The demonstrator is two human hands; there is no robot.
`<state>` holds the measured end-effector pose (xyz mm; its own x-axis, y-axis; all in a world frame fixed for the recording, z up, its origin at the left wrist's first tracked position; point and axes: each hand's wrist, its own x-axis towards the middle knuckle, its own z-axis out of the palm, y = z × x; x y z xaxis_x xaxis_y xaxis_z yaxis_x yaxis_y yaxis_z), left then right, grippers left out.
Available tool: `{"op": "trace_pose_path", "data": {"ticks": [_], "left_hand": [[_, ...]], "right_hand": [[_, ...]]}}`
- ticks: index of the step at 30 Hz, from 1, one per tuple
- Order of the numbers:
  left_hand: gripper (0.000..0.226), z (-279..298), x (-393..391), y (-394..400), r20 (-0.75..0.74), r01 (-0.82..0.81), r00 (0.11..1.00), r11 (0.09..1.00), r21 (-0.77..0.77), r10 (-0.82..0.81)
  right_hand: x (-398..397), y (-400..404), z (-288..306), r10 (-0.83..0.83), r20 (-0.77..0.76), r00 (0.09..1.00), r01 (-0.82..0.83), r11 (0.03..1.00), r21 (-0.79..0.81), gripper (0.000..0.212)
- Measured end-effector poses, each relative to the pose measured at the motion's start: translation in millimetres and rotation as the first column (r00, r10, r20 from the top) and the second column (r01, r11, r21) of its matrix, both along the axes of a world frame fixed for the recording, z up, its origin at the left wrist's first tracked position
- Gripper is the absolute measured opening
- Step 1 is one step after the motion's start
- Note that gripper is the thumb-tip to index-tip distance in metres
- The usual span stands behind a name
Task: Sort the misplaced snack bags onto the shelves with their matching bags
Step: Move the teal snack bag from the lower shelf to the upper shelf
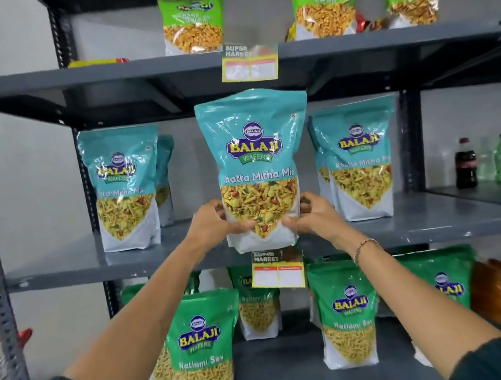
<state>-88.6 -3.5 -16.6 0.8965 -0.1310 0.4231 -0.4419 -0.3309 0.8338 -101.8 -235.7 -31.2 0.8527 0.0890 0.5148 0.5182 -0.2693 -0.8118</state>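
Teal Khatta Mitha Mix bag [257, 169], upright at frame centre over the front edge of the middle shelf [69, 263], clamped low on both sides by the grip of the left hand [212, 224] at 9 o'clock of its base and the right hand [309, 215] at 3 o'clock. Matching teal bags [123, 188] standing at 9 and at 3 o'clock on that shelf; green Ratlami Sev bags [203, 354] at 6 o'clock on the shelf below, lighter green bags [192, 24] at 12 o'clock above.
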Motion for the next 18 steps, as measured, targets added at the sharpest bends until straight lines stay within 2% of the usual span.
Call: {"op": "trace_pose_path", "data": {"ticks": [6,11,15,18], "left_hand": [[0.046,18,41,-1,0.003,-0.037,0.999,0.999,-0.006,0.037],[0.043,17,75,-5,-0.009,-0.065,0.998,0.998,0.016,0.065],[0.053,10,96,-7,-0.020,-0.081,0.997,0.997,0.008,0.081],[0.047,5,107,-8,-0.021,-0.065,0.998,0.998,0.011,0.065]], "right_hand": [[49,4,20,0.045,-0.032,0.998,-0.046,0.998,-0.031,0.036],[83,5,19,0.057,-0.077,0.995,-0.059,0.998,-0.023,0.043],[105,5,11,0.041,-0.082,0.996,-0.045,0.998,-0.044,0.040],[118,6,5,0.040,-0.082,0.996,-0.043,0.998,-0.038,0.040]]}}
